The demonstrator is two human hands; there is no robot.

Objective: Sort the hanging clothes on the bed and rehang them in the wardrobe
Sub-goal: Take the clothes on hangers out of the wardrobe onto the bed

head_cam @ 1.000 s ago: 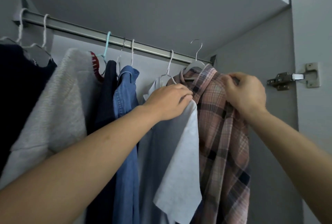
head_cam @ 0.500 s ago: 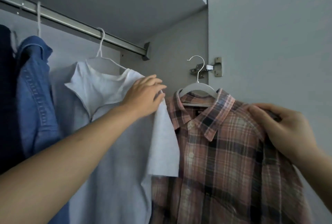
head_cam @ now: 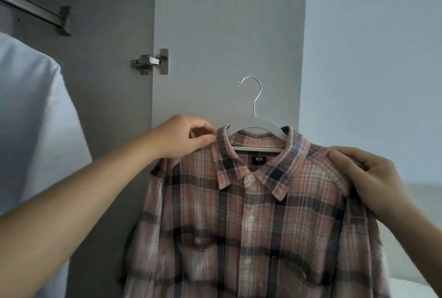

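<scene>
A pink and navy plaid shirt (head_cam: 253,214) hangs on a white hanger (head_cam: 257,125) with a metal hook, held up in the air in front of the open wardrobe door. My left hand (head_cam: 184,138) pinches the shirt's left shoulder beside the collar. My right hand (head_cam: 363,178) grips the right shoulder over the hanger's end. The hook points up and touches nothing. The wardrobe rail (head_cam: 31,12) runs off at the upper left, with a white garment (head_cam: 31,118) hanging below it.
The grey wardrobe door (head_cam: 227,34) stands open behind the shirt, its metal hinge (head_cam: 149,62) at mid-height. A pale wall fills the right side. A light surface, probably the bed (head_cam: 416,202), shows at the lower right.
The plaid shirt came off the rail and moved right, out of the wardrobe. My left hand left the white garment and now pinches the shirt's left shoulder. The view turned right.
</scene>
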